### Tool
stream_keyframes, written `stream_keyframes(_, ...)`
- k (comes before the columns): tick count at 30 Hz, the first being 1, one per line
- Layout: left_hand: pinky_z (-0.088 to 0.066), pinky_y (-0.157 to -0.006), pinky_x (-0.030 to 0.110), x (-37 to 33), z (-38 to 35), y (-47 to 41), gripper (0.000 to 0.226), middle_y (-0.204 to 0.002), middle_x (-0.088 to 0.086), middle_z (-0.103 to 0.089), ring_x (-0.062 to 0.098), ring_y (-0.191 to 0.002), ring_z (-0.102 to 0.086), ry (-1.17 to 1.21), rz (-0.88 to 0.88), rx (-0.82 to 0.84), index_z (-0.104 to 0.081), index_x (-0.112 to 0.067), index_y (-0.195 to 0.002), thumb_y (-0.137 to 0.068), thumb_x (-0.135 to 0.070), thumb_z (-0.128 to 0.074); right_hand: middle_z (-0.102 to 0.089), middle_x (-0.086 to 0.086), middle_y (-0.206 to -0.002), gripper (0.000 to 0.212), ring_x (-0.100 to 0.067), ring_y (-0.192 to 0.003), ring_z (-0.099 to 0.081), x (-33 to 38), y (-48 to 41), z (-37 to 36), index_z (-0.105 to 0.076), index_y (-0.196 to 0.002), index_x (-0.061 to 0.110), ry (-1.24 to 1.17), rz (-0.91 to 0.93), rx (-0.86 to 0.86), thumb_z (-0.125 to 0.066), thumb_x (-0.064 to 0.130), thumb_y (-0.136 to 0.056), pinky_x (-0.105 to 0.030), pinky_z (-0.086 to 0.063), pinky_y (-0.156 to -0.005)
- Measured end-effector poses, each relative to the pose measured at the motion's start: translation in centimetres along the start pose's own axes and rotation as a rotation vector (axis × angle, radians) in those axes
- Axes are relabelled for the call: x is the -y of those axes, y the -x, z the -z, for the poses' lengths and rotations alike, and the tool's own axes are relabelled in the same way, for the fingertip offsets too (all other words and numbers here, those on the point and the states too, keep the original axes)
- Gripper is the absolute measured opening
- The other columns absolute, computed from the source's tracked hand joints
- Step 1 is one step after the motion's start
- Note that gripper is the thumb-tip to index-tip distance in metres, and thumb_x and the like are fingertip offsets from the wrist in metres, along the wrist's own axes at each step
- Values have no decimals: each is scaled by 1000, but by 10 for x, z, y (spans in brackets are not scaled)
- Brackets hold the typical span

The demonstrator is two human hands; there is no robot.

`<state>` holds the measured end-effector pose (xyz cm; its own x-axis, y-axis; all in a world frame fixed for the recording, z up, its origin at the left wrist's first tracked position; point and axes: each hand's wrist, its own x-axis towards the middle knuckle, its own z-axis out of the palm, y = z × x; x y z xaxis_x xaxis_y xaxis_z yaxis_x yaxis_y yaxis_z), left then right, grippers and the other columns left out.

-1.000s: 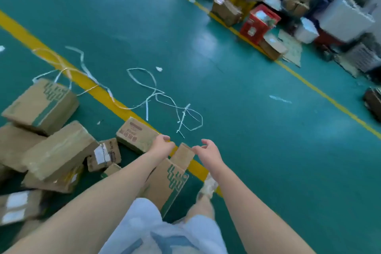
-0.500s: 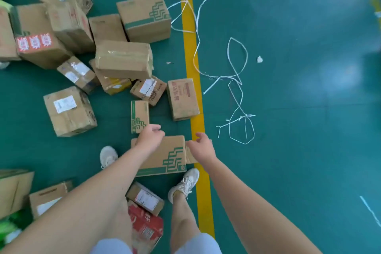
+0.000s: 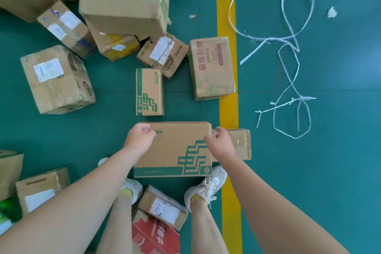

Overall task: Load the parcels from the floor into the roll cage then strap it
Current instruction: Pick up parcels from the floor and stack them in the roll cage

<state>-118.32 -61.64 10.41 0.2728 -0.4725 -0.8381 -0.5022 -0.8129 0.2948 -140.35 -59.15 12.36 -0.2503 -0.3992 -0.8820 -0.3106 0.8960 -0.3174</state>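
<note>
Cardboard parcels lay scattered over the green floor [image 3: 340, 171], most of them to the left of the yellow line [image 3: 226, 6]. The step in hand was the pick-up of one parcel for loading. The chosen parcel, a flat box with a green stepped logo [image 3: 175, 150], lay directly in front of the person's shoes [image 3: 206, 187], just left of the yellow line.

The left hand [image 3: 139, 139] rested at the far left corner of the box, its fingers curled over the edge. The right hand [image 3: 220, 143] sat at the far right corner, its fingers bent and partly spread over that edge. Whether either hand had closed firmly on the cardboard could not be told. A small taped box [image 3: 241, 144] lay just beside the right hand, across the yellow line.

Loose white strapping [image 3: 292, 37] lay in loops to the right of the line. The roll cage was not in view.

The next move would call for a firm two-handed hold on opposite edges, a level lift clear of the small taped box, and a turn toward the cage. Many parcels remained on the floor, so loading was judged far from complete.
</note>
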Motion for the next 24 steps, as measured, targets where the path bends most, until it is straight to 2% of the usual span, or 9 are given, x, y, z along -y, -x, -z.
stream_keyframes(2,-41,-97,36,10,-10,-34,45,-142,4,-46,23,-113,-52,-14,11,-32,-48,-18,-137,-93,-21,-54,-50,1,-110,46,-14,-89,-48,-10,-33,-15,-39,-143,13,1,-23,-24,-51,16,-99,-20,-36,-55)
stream_keyframes(3,-41,-92,34,15,-15,-50,46,-144,5,-42,22,-105,-51,-31,13,-49,-47,-18,-138,-93,-22,-55,-52,-1,-116,50,-14,-88,-49,-14,-49,-22,-36,-147,13,-1,-32,-31,-51,17,-99,-20,-37,-56)
stream_keyframes(5,-38,-88,33,26,-22,-75,51,-149,8,-31,22,-100,-49,-75,30,-83,-43,-18,-142,-93,-21,-56,-50,-4,-135,59,-16,-96,-51,-22,-75,-35,-30,-152,14,11,-48,-53,-53,19,-98,-26,-44,-72)
stream_keyframes(8,-36,-96,36,40,-31,-104,60,-154,9,-20,30,-124,-46,-109,65,-105,-32,-17,-150,-94,-22,-55,-40,-5,-151,69,-25,-128,-49,-32,-105,-51,-24,-155,14,22,-61,-89,-55,20,-94,-35,-47,-94)
stream_keyframes(11,-36,-100,40,52,-38,-119,69,-158,9,-18,32,-136,-37,-116,105,-88,-20,-18,-154,-95,-23,-53,-41,-6,-150,75,-26,-132,-47,-38,-119,-63,-18,-157,15,-42,-116,-56,-56,20,-92,-40,-47,-103)
stream_keyframes(13,-36,-92,38,59,-41,-120,71,-158,8,-20,32,-134,-39,-102,124,-103,-17,-20,-155,-94,-25,-53,-42,-5,-148,77,-28,-131,-48,-39,-119,-69,-20,-155,15,-66,-141,-62,-59,23,-89,-46,-46,-106)
stream_keyframes(15,-38,-93,41,62,-43,-113,73,-156,10,-20,35,-130,-41,-66,186,-143,-17,-21,-155,-94,-30,-54,-37,-6,-152,84,-30,-133,-45,-39,-114,-73,-21,-155,16,-59,-169,-98,-62,33,-85,-50,-44,-108)
stream_keyframes(20,-44,-102,49,79,-29,-79,75,-145,14,-24,38,-122,-40,14,473,-188,-28,-13,-146,-87,-48,-57,-24,-13,-153,96,-38,-140,-32,-38,-75,-80,-19,-156,19,41,-319,-101,-66,56,-81,-54,-35,-111)
stream_keyframes(24,-50,-94,50,91,9,-41,67,-134,12,-28,38,-113,-45,46,505,-216,-36,-12,-133,-83,-49,-60,-31,-13,-144,88,-36,-136,-32,-18,-23,-86,-33,-146,15,116,-295,-123,-72,55,-78,-47,-35,-109)
